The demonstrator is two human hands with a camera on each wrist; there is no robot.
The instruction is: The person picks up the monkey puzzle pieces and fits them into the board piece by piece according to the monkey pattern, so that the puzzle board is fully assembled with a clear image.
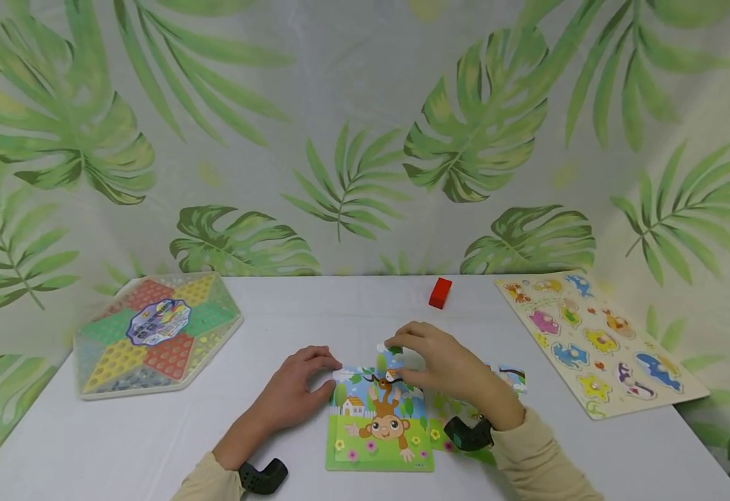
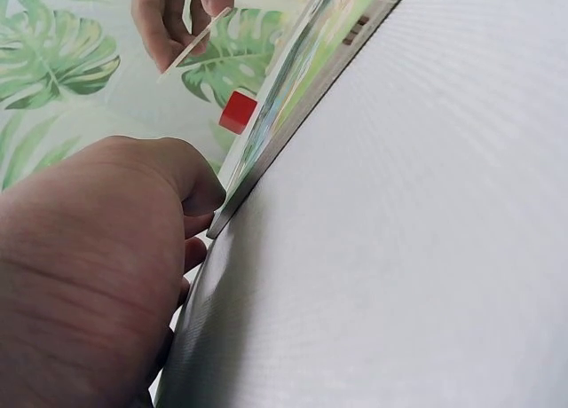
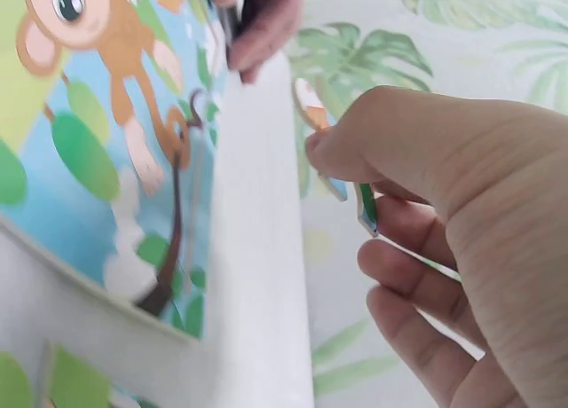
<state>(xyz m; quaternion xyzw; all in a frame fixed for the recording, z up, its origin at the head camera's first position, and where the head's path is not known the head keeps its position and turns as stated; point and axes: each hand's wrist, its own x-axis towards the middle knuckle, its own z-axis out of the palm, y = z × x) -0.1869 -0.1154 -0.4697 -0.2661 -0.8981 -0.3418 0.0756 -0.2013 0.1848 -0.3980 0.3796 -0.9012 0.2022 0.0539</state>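
Note:
A monkey picture puzzle (image 1: pixel 371 456) lies on the white table in front of me, with a house, fence and flowers on it. My right hand (image 1: pixel 440 358) pinches a puzzle piece (image 1: pixel 385 358) between thumb and fingers, above the picture's top edge. In the right wrist view the piece (image 3: pixel 312 105) is tilted, and the thumb covers its middle. Beside the picture's upper left corner lies my left hand (image 1: pixel 296 390), its fingers loosely bent, with thumb and fingertips right at the edge. The left wrist view shows its thumb (image 2: pixel 202 191) against the board's corner.
More puzzle pieces (image 1: pixel 441 417) lie right of the picture, partly under my right forearm, with another (image 1: pixel 513 378) farther right. A red block (image 1: pixel 440 293) stands at the back. A hexagonal game board (image 1: pixel 214 316) is on the left, an animal peg board (image 1: pixel 565 341) on the right.

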